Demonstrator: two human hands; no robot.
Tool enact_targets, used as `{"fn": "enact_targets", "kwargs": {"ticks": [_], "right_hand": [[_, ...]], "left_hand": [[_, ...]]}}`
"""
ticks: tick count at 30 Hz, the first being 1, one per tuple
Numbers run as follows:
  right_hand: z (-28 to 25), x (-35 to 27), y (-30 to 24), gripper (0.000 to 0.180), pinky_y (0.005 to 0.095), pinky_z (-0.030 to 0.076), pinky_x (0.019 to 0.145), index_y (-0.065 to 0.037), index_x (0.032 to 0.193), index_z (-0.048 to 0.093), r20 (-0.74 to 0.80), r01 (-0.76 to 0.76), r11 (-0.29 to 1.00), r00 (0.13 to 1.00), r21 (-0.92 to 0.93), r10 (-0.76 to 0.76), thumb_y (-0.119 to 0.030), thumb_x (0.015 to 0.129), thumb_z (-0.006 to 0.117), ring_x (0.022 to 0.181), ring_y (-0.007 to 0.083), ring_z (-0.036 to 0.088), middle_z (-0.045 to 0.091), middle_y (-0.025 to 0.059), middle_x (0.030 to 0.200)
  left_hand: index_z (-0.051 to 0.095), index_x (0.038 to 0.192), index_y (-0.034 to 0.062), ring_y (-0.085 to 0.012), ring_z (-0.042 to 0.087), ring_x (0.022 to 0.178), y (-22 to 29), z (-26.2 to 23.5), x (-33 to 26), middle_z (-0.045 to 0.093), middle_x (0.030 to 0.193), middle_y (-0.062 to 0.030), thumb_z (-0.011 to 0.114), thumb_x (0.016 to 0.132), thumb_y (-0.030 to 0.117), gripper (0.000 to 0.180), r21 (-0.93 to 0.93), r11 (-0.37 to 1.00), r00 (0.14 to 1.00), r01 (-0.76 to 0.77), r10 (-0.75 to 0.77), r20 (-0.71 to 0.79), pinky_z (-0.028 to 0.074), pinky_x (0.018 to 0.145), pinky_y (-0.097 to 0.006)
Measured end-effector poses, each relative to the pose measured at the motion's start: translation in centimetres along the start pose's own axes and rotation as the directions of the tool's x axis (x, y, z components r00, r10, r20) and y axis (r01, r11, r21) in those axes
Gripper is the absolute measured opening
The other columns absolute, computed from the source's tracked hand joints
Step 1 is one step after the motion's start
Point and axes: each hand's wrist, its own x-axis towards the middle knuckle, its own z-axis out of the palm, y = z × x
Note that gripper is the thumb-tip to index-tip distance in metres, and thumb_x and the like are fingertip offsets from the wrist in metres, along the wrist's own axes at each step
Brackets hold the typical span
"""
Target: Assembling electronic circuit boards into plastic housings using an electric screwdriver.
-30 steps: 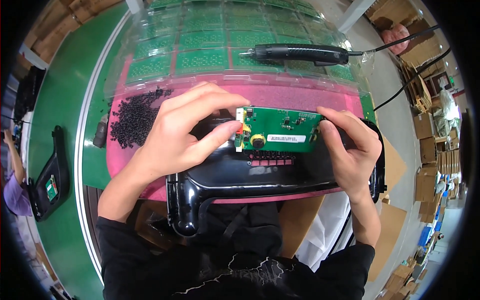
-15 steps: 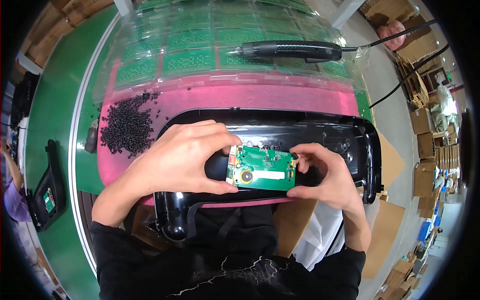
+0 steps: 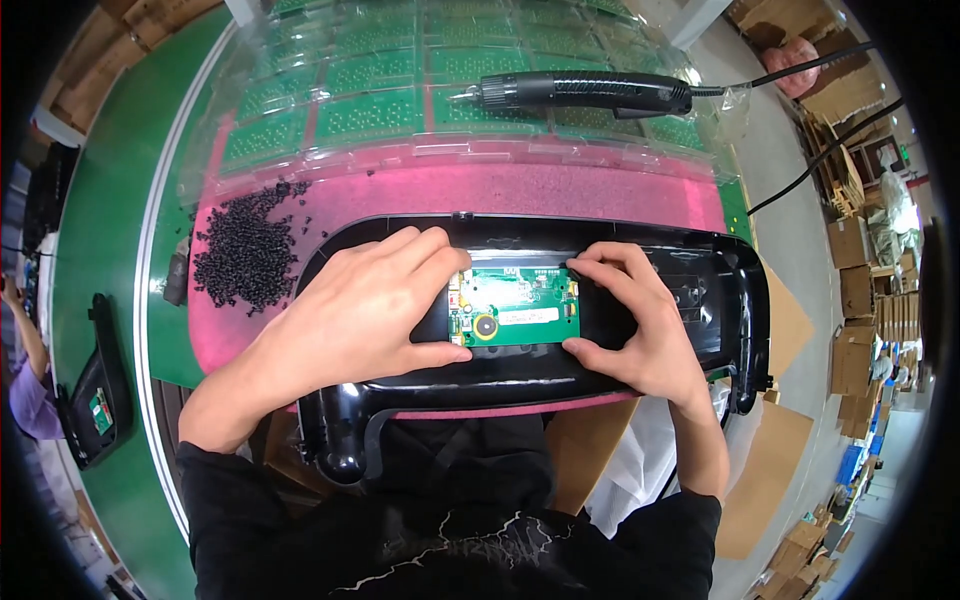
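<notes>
A green circuit board (image 3: 545,331) with a round buzzer-like part and a white label lies level within the glossy black plastic housing (image 3: 500,372). My left hand (image 3: 375,305) grips its left end, thumb at the near corner and fingers at the far one. At the right end, my right hand (image 3: 635,320) pinches the board the same way, forefinger far and thumb near. Whether the board's underside rests fully on the housing floor is hidden. The housing lies hollow side up on a pink mat (image 3: 430,190) and juts over its near edge.
Beyond the mat, clear plastic trays (image 3: 370,75) hold several green boards. A black electric screwdriver (image 3: 585,93) with a cable lies across them. Small black screws (image 3: 245,250) are heaped on the left. Further left, a co-worker's sleeve (image 3: 37,400) shows beside another black housing (image 3: 98,400).
Both hands have moved the circuit board away from me and down into the housing. The board looks smaller and flatter now, with both hands still at its ends.
</notes>
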Motion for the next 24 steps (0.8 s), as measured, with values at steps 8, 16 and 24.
{"fn": "enact_targets", "kwargs": {"ticks": [8, 16, 24], "right_hand": [[0.0, 0.2, -0.2, 0.061, 0.0384, 0.041, 0.099, 0.000, 0.120, 0.058, 0.011, -0.019, 1.000, 1.000, -0.018, 0.019, -0.008, 0.063, 0.078, 0.112, 0.0317, 0.052, 0.051, 0.0141, 0.120], [0.8, 0.6, -0.9, 0.062, 0.0379, 0.043, 0.097, 0.000, 0.120, 0.059, -0.016, -0.038, 0.997, 0.999, -0.067, 0.037, -0.006, 0.061, 0.078, 0.111, 0.0322, 0.054, 0.052, 0.0153, 0.120], [-1.3, 1.9, -1.6, 0.057, 0.0291, 0.048, 0.082, 0.001, 0.124, 0.054, -0.049, -0.144, 0.990, 0.988, 0.000, 0.144, -0.004, 0.071, 0.074, 0.087, 0.0173, 0.061, 0.063, 0.0099, 0.101]], "left_hand": [[0.054, 0.111, 0.0016, -0.0288, 0.059, 0.094, -0.1, -0.1, 0.1, 0.054, 0.100, -0.0103, 0.083, 0.064, 0.028, 0.061, 0.020, 1.000, 0.999, 0.005, -0.006, 0.032, 0.051, 0.076, -0.037], [0.052, 0.116, -0.0029, -0.0275, 0.057, 0.097, -0.9, 0.0, -0.9, 0.053, 0.104, -0.0116, 0.081, 0.068, 0.030, 0.064, 0.028, 1.000, 1.000, -0.008, 0.007, 0.029, 0.051, 0.080, -0.036], [0.062, 0.101, 0.0002, -0.0310, 0.065, 0.076, -3.8, -1.6, -1.7, 0.062, 0.086, -0.0141, 0.070, 0.083, 0.019, 0.027, -0.038, 0.999, 0.944, 0.038, -0.048, -0.326, 0.053, 0.067, -0.038]]}}
